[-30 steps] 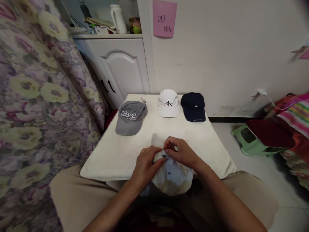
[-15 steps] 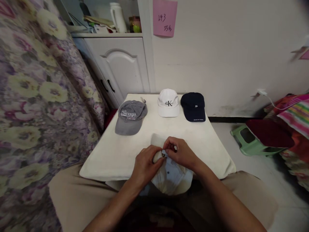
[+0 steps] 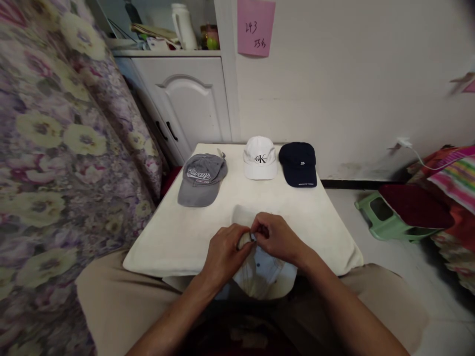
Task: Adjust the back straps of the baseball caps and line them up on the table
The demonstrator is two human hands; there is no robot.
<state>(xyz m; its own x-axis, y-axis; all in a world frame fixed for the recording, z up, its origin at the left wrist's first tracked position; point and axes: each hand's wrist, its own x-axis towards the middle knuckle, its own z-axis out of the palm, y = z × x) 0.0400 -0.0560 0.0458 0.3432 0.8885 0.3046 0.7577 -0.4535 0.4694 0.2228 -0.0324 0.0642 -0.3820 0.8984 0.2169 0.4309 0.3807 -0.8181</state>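
Observation:
A pale cap point(image 3: 260, 277) in light blue and cream lies at the front edge of the table, partly over it, with its brim pointing away from me. My left hand point(image 3: 226, 247) pinches the cap's edge at the back strap between thumb and fingers. Close against it, my right hand point(image 3: 276, 235) pinches the strap end with its fingertips curled in. The strap's fastening is mostly hidden behind the fingers. Farther back sit a grey cap point(image 3: 202, 180) with white lettering, a white cap point(image 3: 260, 160) with black letters, and a navy cap point(image 3: 299, 165).
The table has a cream cover point(image 3: 166, 242). A floral curtain point(image 3: 55, 173) hangs at left beside a white cabinet point(image 3: 185, 104). On the right, a green stool point(image 3: 380, 220) with a dark red top stands on the floor. A pink note point(image 3: 256, 27) is on the wall.
The fingers of my right hand have curled in tighter at the strap, so less of the fastening shows. My left hand keeps its hold, and the other caps stay put.

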